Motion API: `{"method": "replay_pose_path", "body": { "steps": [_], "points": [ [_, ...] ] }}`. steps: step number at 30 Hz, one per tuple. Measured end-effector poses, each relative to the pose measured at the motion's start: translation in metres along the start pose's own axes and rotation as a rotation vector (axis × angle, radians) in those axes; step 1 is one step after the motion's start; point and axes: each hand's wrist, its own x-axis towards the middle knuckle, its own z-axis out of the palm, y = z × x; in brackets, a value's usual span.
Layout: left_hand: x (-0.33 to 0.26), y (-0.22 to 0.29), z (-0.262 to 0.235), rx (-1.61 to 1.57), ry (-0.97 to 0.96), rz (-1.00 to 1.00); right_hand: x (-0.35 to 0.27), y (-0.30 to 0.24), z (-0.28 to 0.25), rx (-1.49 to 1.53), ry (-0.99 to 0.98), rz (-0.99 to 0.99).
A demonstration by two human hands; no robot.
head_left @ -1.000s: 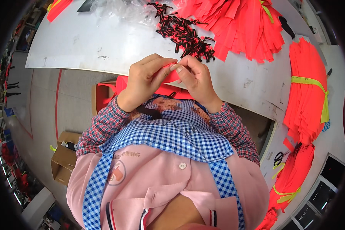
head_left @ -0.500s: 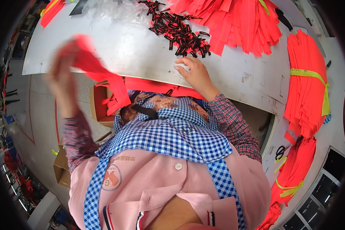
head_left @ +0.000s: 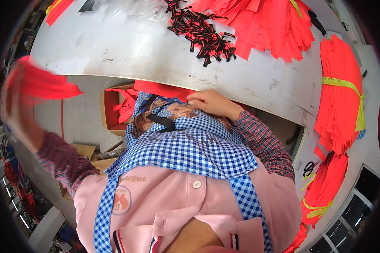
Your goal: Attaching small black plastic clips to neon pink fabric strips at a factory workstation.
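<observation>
My left hand (head_left: 19, 107) is out at the far left, smeared by motion. From it trails a red fabric strip (head_left: 50, 85), held clear of the tabletop. At the table's front edge, my right hand (head_left: 215, 103) has its fingers together and bent, the tips at the edge of another red fabric strip (head_left: 166, 89) above my lap. Under the fingers lies the blue checked apron (head_left: 181, 147) with brown stains and a black strap (head_left: 161, 121). Small black-and-red tabs (head_left: 202, 38) are heaped on the white table (head_left: 126, 50).
A cardboard box (head_left: 109, 111) with red strips stands below the table edge, left of my lap. Red strips (head_left: 270, 29) are piled at the back. Bundles tied with yellow bands (head_left: 340, 97) lie to the right, near black-handled scissors (head_left: 309, 168). Clear plastic (head_left: 135, 10) lies at the back.
My left hand has swung outward to the left, carrying the red strip away from the lap. My right hand has come back from near the tabs to the table's front edge.
</observation>
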Motion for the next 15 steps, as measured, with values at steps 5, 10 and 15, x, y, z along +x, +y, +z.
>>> {"method": "replay_pose_path", "body": {
  "steps": [5, 10, 15],
  "points": [
    [-0.083, 0.035, 0.126, -0.590, -0.537, -0.547, 0.011, 0.019, -0.047, -0.004, 0.603, 0.109],
    [-0.114, 0.078, 0.175, -0.781, -0.740, -0.555, 0.021, 0.057, -0.074, -0.277, 0.836, 0.146],
    [-0.124, 0.087, 0.182, -0.765, -0.758, -0.522, 0.028, 0.072, -0.080, -0.514, 0.876, 0.145]
  ]
}}
